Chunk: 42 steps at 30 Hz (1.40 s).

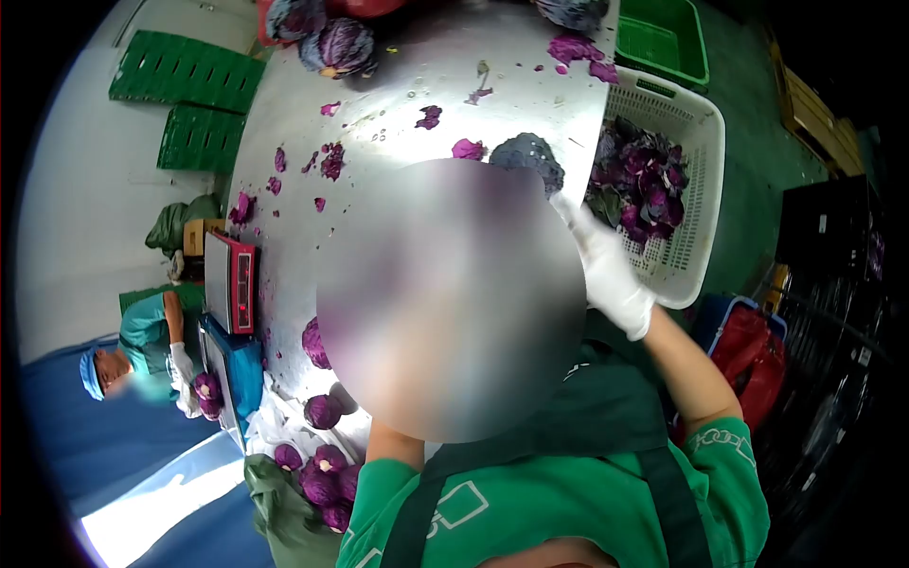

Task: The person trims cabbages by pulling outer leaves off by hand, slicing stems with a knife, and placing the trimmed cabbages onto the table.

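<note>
My right hand (611, 270), in a white glove, is at the table's right edge, beside the white basket. Its fingertips meet the edge of a dark, greyish red cabbage leaf (528, 159) and seem to pinch it; some of the fingers are lost in a round blurred patch. That patch covers the middle of the view and hides my left hand; only the left forearm (393, 441) shows below it. Purple tones inside the blur cannot be made out as any thing. Left of the patch lie a red cabbage (323, 411) and another, partly covered one (314, 343).
Leaf scraps dot the metal table (398, 142). A white basket (705, 189) holds cabbage leaves; a green crate (696, 43) stands beyond. More cabbages (339, 47) lie at the far end. At left are a red scale (243, 284), bagged cabbages (322, 483) and a co-worker (147, 331).
</note>
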Each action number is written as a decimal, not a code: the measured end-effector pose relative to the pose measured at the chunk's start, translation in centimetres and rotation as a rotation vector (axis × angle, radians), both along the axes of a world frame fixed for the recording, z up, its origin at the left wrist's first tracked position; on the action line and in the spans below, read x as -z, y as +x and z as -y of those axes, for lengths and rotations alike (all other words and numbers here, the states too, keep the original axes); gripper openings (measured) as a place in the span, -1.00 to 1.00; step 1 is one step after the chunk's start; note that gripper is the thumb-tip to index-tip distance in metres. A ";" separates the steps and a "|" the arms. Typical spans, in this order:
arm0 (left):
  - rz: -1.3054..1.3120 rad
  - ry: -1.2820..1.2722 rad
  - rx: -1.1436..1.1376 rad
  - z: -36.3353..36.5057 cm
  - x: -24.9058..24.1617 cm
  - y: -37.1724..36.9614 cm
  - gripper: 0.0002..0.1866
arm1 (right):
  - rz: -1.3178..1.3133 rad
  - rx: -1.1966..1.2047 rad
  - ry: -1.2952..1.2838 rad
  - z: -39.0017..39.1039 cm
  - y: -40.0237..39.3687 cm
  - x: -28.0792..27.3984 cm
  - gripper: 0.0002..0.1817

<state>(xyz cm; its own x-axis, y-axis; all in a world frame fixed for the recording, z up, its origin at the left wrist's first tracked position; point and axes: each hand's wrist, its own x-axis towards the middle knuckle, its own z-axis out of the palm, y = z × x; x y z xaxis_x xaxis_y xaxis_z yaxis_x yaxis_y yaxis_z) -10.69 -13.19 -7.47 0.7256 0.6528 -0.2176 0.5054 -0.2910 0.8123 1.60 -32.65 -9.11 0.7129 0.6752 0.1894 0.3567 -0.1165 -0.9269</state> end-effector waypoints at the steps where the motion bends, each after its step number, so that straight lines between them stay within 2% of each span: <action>1: 0.062 -0.199 -0.024 -0.5 0.4 -0.3 -0.31 | -0.053 -0.053 -0.074 0.5 -1.7 2.2 -0.77; 2: 0.108 -0.271 -0.040 -1.0 0.9 -0.7 -0.34 | -0.102 -0.107 -0.152 1.0 -3.5 4.5 -0.77; 4: 0.187 -0.354 -0.073 -1.4 1.8 -1.7 -0.43 | -0.185 -0.108 -0.120 0.8 -5.8 6.3 -0.72; 5: 0.209 -0.390 -0.097 -1.8 2.5 -2.3 -0.44 | -0.097 -0.110 -0.155 0.3 -6.4 6.4 -0.74; 7: 0.222 -0.473 -0.149 -1.8 2.5 -2.9 -0.44 | -0.169 -0.157 -0.146 -0.3 -6.1 5.0 -0.77; 9: 0.234 -0.394 -0.105 -1.8 3.0 -3.0 -0.44 | -0.210 -0.198 -0.265 -1.3 -5.5 4.1 -0.80; 11: 0.222 -0.415 -0.133 -1.6 2.8 -3.1 -0.44 | -0.201 -0.195 -0.249 -1.9 -5.5 4.4 -0.80; 13: 0.230 -0.478 -0.164 -1.5 2.5 -3.0 -0.40 | -0.214 -0.251 -0.432 -2.2 -5.2 3.8 -0.79; 16: 0.245 -0.466 -0.165 -0.9 2.1 -2.5 -0.38 | -0.268 -0.293 -0.556 -2.9 -4.2 3.0 -0.78; 21: 0.238 -0.454 -0.129 -0.8 1.1 -1.8 -0.36 | -0.201 -0.362 -0.569 -5.2 -3.1 5.0 -0.73; 23: 0.261 -0.200 -0.073 -0.4 2.6 -2.4 -0.34 | -0.169 -0.355 -0.696 -6.4 -3.1 6.1 -0.65; 25: 0.345 -0.413 -0.137 -0.2 2.0 -3.2 -0.30 | -0.163 -0.366 -0.747 -6.3 -3.6 5.4 -0.58; 26: 0.376 -0.425 -0.145 -0.9 4.0 -4.4 -0.27 | -0.143 -0.386 -0.745 -6.4 -3.6 5.1 -0.55; 27: 0.440 -0.574 -0.208 -0.6 3.7 -4.9 -0.27 | -0.122 -0.405 -0.735 -6.7 -3.7 4.8 -0.52; 29: 0.395 -0.387 -0.084 -1.4 4.9 -5.6 -0.27 | 0.008 -0.328 -0.647 -6.6 -3.5 5.5 -0.47; 31: 0.296 -0.377 -0.013 -1.1 0.8 -3.8 -0.36 | 0.102 -0.292 -0.652 -5.9 -2.0 2.6 -0.44; 33: 0.277 -0.282 0.002 -1.4 1.3 -1.6 -0.44 | 0.265 -0.284 -0.671 -5.3 -1.0 1.0 -0.43; 34: 0.179 -0.244 -0.081 -0.8 0.5 0.0 -0.46 | 0.293 -0.260 -0.661 -5.1 -1.0 1.0 -0.39; 35: 0.355 -0.337 0.014 -1.0 2.9 0.4 -0.39 | 0.324 -0.227 -0.647 -4.9 -0.9 1.0 -0.35; 38: 0.336 -0.026 0.025 1.1 2.0 2.1 -0.20 | 0.247 -0.186 -0.893 -4.9 -1.2 0.6 -0.46; 40: 0.218 0.174 -0.070 3.2 0.5 2.5 -0.08 | 0.158 -0.179 -0.900 -4.5 -0.9 2.0 -0.47; 42: 0.202 0.414 0.020 4.5 0.7 2.3 -0.07 | -0.009 -0.149 -0.929 -4.6 1.7 3.8 -0.48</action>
